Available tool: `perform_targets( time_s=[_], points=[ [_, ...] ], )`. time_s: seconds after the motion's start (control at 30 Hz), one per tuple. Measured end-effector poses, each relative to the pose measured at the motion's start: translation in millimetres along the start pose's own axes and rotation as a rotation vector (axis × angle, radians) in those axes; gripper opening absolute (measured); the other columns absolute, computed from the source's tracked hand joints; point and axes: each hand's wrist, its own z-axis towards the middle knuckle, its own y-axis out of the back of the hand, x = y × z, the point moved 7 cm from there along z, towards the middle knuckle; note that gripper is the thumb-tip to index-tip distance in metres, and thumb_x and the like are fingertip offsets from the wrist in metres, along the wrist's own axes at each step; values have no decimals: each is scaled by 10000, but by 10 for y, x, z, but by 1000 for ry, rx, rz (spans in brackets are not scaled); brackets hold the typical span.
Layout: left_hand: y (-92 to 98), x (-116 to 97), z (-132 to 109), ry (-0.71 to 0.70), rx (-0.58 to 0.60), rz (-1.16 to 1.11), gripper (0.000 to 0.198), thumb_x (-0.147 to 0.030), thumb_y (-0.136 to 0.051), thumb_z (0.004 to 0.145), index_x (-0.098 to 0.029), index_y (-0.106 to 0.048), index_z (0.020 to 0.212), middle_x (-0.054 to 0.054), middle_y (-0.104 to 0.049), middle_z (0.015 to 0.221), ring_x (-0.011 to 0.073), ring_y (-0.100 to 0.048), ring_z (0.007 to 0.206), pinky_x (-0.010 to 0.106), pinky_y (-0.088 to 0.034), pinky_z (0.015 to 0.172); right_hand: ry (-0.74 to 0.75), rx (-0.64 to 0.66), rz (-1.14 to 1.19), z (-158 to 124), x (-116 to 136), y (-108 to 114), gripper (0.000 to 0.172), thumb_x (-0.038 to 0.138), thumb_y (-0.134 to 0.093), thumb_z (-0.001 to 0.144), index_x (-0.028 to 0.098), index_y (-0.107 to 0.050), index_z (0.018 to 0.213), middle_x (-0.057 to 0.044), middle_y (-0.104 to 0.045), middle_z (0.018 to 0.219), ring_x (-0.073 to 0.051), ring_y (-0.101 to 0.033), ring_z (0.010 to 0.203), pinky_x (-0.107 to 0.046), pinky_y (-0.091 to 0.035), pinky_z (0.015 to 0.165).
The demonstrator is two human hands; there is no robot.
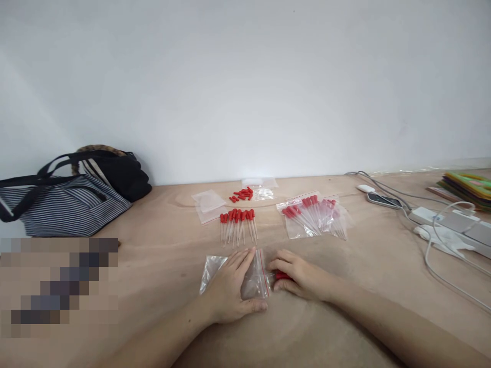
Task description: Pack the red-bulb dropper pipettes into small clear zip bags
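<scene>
My left hand [232, 281] lies flat with its fingers stretched out on a clear zip bag [256, 280]. The bag's red-lined mouth faces right, toward my other hand. My right hand [298, 276] is curled around droppers, whose red rubber bulbs [283, 275] show under the fingers. Their clear tubes point left at the bag's mouth; whether the tips are inside, I cannot tell. Just beyond the bag, a row of red-bulbed droppers [238, 225] lies side by side on the table.
Filled bags of droppers [314, 220] lie at the right. Behind the row are loose red bulbs [242, 194], clear tubes [264, 193] and flat bags [209, 203]. A striped bag [76, 204] stands left; a phone [383, 200], cables and a power strip [471, 237] lie right.
</scene>
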Motion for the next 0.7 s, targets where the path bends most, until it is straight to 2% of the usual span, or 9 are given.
perform_targets(
  time_s=[0.1, 0.23, 0.33, 0.43, 0.57, 0.7],
  points=[
    [-1, -9, -7, -17, -1, 7, 974, -668, -547, 643, -132, -174, 1367, 166, -245, 1400, 317, -206, 1280, 497, -211, 1026, -39, 16, 178, -24, -31, 64, 407, 403, -578, 757, 171, -489, 1079, -73, -522, 977, -164, -491, 898, -285, -423, 761],
    [2, -4, -17, -6, -12, 8, 955, -648, -564, 644, -157, -178, 1366, 154, -270, 1392, 319, -223, 1273, 501, -224, 1019, -76, -19, 152, -153, -157, 242, 541, 495, -671, 623, 189, -530, 1047, -73, -535, 973, -206, -470, 927, -351, -391, 791],
    [15, -11, -21, -2, -21, -1, 955, -640, -579, 635, -159, -189, 1363, 156, -289, 1382, 322, -232, 1268, 504, -238, 1011, -138, -31, 108, -262, -279, 312, 499, 523, -674, 600, 196, -573, 964, -55, -551, 910, -202, -481, 873, -352, -380, 759],
    [32, -22, -19, 4, -26, -5, 940, -619, -594, 635, -156, -208, 1356, 156, -305, 1374, 319, -252, 1260, 503, -246, 1008, -156, -29, 102, -284, -307, 287, 399, 502, -648, 647, 202, -590, 904, -25, -567, 810, -177, -494, 799, -338, -369, 731],
    [30, -23, -12, 11, -15, 3, 928, -597, -606, 636, -153, -217, 1352, 152, -302, 1377, 310, -247, 1265, 498, -242, 1012, -151, -54, 151, -198, -258, 196, 273, 431, -648, 683, 193, -590, 804, -2, -576, 729, -151, -503, 743, -309, -365, 696],
    [16, -8, -7, 20, -6, 15, 935, -593, -613, 631, -132, -228, 1347, 161, -297, 1378, 310, -241, 1268, 492, -243, 1015, -103, -109, 229, -74, -190, 151, 252, 392, -685, 651, 181, -587, 751, 6, -589, 697, -137, -502, 708, -288, -379, 679]
  ],
)
